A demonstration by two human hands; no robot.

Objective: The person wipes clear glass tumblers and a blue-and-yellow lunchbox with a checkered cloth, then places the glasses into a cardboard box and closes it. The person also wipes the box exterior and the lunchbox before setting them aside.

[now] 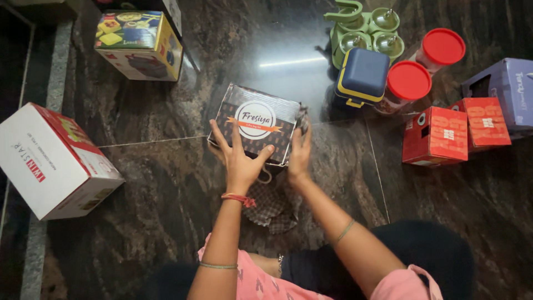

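A dark patterned cardboard box (261, 114) with a round white label on top stands on the dark stone floor (166, 183) in front of me. My left hand (240, 158) lies flat on the box's near top edge, fingers spread. My right hand (300, 153) presses against the box's right side, fingers pointing up. Both hands hold the box between them. Under my wrists lies a checked cloth or bag (272, 205), partly hidden by my arms.
A white and red box (53, 161) lies at the left, a colourful printed box (139, 44) at top left. Right of the dark box are a blue lidded container (363, 75), two red-lidded jars (408, 83), green holders, two red boxes (436, 136) and a lilac box (508, 91).
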